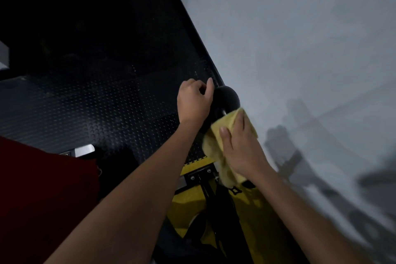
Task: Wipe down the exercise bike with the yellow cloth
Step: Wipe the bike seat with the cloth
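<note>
The exercise bike's black rounded part (pixel 228 97) sticks up near the wall, with its black frame (pixel 222 203) and yellow panels (pixel 257 216) running down below it. My left hand (pixel 194 99) curls around the left side of that black part. My right hand (pixel 240 146) presses the yellow cloth (pixel 216 146) against the bike just below the rounded part, thumb and fingers wrapped over the cloth. The cloth hangs down under my palm and hides the bike surface there.
A pale grey wall (pixel 300 38) rises close on the right. Black studded rubber flooring (pixel 96 103) covers the left. A dark red object (pixel 42 188) fills the lower left, beside a small metal plate (pixel 84 149). A yellow-black floor edge (pixel 197 162) lies under the bike.
</note>
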A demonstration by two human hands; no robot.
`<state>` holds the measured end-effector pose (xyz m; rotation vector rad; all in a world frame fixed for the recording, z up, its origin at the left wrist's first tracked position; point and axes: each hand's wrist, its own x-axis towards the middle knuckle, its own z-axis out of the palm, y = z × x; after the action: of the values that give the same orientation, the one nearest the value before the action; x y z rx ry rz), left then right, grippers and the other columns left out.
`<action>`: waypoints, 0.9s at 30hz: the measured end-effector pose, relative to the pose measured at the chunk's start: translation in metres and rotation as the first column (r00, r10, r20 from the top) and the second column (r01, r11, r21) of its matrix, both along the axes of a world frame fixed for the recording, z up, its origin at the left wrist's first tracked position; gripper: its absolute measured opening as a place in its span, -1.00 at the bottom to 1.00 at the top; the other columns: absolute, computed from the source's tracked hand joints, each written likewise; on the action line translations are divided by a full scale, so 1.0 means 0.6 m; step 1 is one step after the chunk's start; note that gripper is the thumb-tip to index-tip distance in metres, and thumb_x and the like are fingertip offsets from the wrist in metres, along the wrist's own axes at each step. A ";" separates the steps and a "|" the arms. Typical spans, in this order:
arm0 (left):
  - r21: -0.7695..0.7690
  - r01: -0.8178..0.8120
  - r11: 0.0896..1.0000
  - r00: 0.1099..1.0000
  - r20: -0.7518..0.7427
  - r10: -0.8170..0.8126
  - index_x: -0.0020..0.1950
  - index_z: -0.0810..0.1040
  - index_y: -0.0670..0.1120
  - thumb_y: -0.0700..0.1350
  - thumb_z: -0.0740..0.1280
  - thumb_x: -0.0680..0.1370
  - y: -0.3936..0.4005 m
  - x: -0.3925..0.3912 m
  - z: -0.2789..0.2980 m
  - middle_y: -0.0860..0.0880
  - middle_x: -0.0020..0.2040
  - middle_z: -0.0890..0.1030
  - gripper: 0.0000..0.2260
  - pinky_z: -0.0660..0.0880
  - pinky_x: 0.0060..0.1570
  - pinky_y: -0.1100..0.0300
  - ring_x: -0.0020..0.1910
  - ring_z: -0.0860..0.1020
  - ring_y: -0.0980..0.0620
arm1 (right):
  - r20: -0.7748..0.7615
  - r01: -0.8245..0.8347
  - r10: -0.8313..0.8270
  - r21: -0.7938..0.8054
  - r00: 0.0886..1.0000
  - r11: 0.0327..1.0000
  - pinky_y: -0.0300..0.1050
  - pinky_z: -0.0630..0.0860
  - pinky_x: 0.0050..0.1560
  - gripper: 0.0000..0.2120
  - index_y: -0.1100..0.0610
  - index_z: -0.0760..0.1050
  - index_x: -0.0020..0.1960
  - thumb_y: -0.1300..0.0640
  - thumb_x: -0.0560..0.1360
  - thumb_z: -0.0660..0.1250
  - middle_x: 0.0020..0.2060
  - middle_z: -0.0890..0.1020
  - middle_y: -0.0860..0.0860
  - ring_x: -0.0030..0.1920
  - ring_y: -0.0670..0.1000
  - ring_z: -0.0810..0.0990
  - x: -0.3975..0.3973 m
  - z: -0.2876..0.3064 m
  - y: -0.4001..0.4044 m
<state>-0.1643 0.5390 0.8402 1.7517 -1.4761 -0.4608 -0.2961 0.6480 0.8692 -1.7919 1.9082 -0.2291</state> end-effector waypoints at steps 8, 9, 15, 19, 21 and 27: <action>0.004 0.028 1.000 1.000 -0.014 -0.028 -0.36 0.45 -0.11 0.02 0.28 0.64 -0.001 0.007 -0.009 0.03 -0.35 0.43 -0.60 0.28 -0.19 0.27 -0.25 0.44 0.04 | 0.220 0.122 -0.141 0.098 0.965 0.988 0.07 0.32 0.39 -0.31 0.15 -0.19 0.63 -0.20 0.67 -0.06 0.60 0.06 0.16 0.49 0.19 0.30 0.003 -0.001 -0.069; 0.005 0.031 1.000 0.999 -0.020 -0.031 -0.38 0.40 -0.10 0.01 0.29 0.64 0.001 0.006 -0.009 0.03 -0.36 0.41 -0.59 0.28 -0.20 0.26 -0.26 0.43 0.04 | 0.217 0.070 -0.092 0.105 0.972 0.992 0.04 0.37 0.35 -0.33 0.13 -0.17 0.63 -0.19 0.67 -0.05 0.58 0.13 0.15 0.45 0.16 0.36 -0.006 0.007 -0.034; 0.002 0.032 0.999 0.999 -0.027 -0.032 -0.38 0.43 -0.13 0.01 0.28 0.64 -0.006 0.001 -0.008 0.01 -0.36 0.43 -0.59 0.37 -0.18 0.19 -0.27 0.45 0.02 | 0.257 0.030 -0.074 0.172 0.964 0.985 -0.06 0.56 0.01 -0.49 0.12 0.25 0.39 -0.23 0.65 -0.03 0.11 0.56 0.09 0.02 0.00 0.58 -0.039 0.004 0.016; -0.022 0.030 0.999 1.000 -0.007 -0.030 -0.35 0.48 -0.17 0.00 0.28 0.64 -0.007 0.002 -0.012 -0.01 -0.37 0.43 -0.59 0.25 -0.23 0.24 -0.29 0.43 0.01 | 0.222 0.195 -0.204 0.060 0.953 0.979 0.05 0.37 0.37 -0.28 0.22 -0.10 0.61 -0.23 0.65 -0.04 0.54 0.20 0.21 0.45 0.20 0.34 0.007 -0.019 -0.107; -0.031 0.033 0.999 0.999 -0.002 -0.033 -0.33 0.51 -0.18 0.01 0.27 0.64 -0.011 0.006 -0.014 -0.03 -0.37 0.45 -0.60 0.27 -0.24 0.23 -0.30 0.44 0.01 | 0.219 0.214 -0.207 -0.009 0.954 0.977 0.06 0.34 0.39 -0.30 0.22 -0.11 0.61 -0.20 0.67 -0.04 0.55 0.16 0.21 0.48 0.21 0.30 0.016 -0.017 -0.131; -0.028 0.022 0.999 0.998 -0.057 -0.024 -0.36 0.45 -0.16 0.01 0.27 0.65 -0.004 0.001 -0.013 0.00 -0.38 0.42 -0.59 0.36 -0.20 0.16 -0.31 0.42 0.04 | 0.049 -0.051 0.050 0.002 0.998 0.999 -0.04 0.23 0.47 -0.28 0.09 -0.31 0.62 -0.24 0.66 -0.08 0.62 -0.16 0.06 0.58 0.10 0.12 -0.008 0.015 0.027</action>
<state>-0.1636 0.5364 0.8325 1.6878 -1.4574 -0.4959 -0.3011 0.6642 0.8784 -1.8132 1.8263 -0.2494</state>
